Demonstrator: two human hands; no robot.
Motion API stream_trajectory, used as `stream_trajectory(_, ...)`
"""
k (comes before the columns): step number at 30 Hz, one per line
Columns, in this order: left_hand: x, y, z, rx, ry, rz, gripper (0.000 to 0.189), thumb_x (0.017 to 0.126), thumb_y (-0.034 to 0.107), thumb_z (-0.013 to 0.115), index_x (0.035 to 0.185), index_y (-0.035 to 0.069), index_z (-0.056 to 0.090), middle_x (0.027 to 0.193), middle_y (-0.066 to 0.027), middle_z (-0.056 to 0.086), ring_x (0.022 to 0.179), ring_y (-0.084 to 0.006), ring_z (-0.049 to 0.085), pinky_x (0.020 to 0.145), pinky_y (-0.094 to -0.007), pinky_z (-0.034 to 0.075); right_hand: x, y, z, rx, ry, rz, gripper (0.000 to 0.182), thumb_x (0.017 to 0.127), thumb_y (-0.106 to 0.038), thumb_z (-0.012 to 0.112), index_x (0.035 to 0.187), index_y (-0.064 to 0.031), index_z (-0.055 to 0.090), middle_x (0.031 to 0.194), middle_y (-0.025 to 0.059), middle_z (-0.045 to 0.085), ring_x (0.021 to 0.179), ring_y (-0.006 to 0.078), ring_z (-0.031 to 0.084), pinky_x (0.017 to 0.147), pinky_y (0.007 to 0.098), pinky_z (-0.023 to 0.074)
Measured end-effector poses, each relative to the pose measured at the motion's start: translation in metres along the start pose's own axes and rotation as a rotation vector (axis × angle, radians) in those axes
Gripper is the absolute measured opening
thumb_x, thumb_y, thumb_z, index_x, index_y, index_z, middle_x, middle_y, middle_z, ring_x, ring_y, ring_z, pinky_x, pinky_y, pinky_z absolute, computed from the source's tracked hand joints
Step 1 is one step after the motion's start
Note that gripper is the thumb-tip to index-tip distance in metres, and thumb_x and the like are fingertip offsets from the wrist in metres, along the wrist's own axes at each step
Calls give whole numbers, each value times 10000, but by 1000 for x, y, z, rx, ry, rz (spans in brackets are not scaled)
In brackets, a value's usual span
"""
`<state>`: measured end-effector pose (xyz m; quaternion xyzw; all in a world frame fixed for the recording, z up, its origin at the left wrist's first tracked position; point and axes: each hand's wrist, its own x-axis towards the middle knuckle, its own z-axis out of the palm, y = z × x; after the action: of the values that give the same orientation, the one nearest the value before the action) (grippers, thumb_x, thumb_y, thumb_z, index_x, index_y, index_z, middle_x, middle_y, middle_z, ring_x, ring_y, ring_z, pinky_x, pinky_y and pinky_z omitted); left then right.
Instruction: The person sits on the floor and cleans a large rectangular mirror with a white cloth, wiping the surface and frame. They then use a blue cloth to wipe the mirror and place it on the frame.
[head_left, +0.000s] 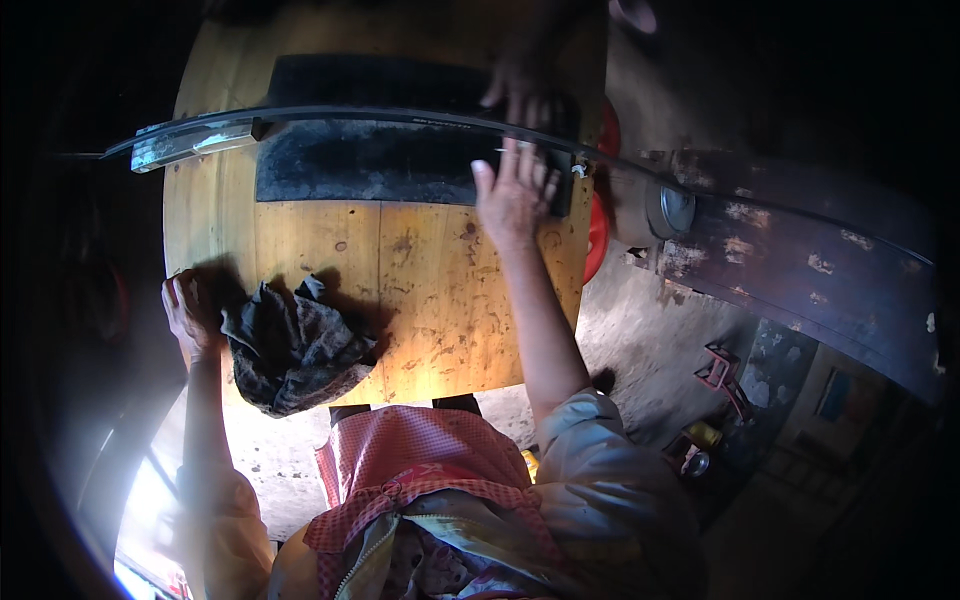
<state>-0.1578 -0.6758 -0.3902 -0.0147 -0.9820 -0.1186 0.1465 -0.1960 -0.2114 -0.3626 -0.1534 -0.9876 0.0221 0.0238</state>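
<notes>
A dark television (442, 122) stands on a wooden table (420, 300), its lower bezel crossing the view; the glossy screen seems to mirror the table and a hand. My right hand (514, 202) lies with fingers spread on a flat black plate (360, 169) in front of the bezel. Near its fingertips is a small pale thing, too small to name. At the table's left edge, my left hand (189, 311) rests with bent fingers; its thumb side is unclear, so its grip cannot be told. Beside it, a crumpled dark cloth (296, 349) hangs partly over the near edge.
A narrow box-like block (199, 142) sits at the bezel's left end. Beyond the table's right edge are red round objects, perhaps stool seats (596, 236), a metal container (675, 212) and a worn dark wooden surface (787, 247). A small pinkish stool-like frame (724, 379) stands on the floor.
</notes>
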Motion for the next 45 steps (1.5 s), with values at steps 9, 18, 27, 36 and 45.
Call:
stream_trajectory(9,4,0,4,21,-6,-18,107,881,92,540,984,63,555,934,-136,551,896,-329,553,765,-410,454,-1,10,-9,49,-4,53,665,947,-512,347,1391,-16,345,1446,237,295,1324,394,308,1100,529,196)
stream_trajectory(18,1,-4,3,51,-2,4,106,896,75,517,996,57,548,929,-141,550,890,-338,546,759,-418,453,5,50,-8,-4,22,129,696,953,-565,245,1432,-64,309,1474,211,282,1393,341,214,1123,531,116)
stream_trajectory(27,2,-1,-3,-7,-44,185,148,902,80,487,1033,36,541,963,-146,550,947,-348,530,800,-431,457,-15,31,1,129,12,93,686,927,-517,407,1427,-59,302,1460,260,260,1361,387,243,1083,571,184)
stream_trajectory(36,55,-119,-13,-153,-157,190,259,955,227,513,1012,-20,568,956,-165,582,906,-306,564,805,-400,458,-77,8,-29,600,193,2,589,844,-387,600,1328,-82,459,1413,364,216,1314,496,225,1046,618,200)
stream_trajectory(45,38,255,27,-362,-226,669,199,939,84,495,1079,-39,566,1053,-176,587,1005,-330,535,863,-398,459,-200,90,-93,1172,190,-18,509,792,-264,702,1225,-59,529,1223,201,502,1046,347,537,853,420,478)
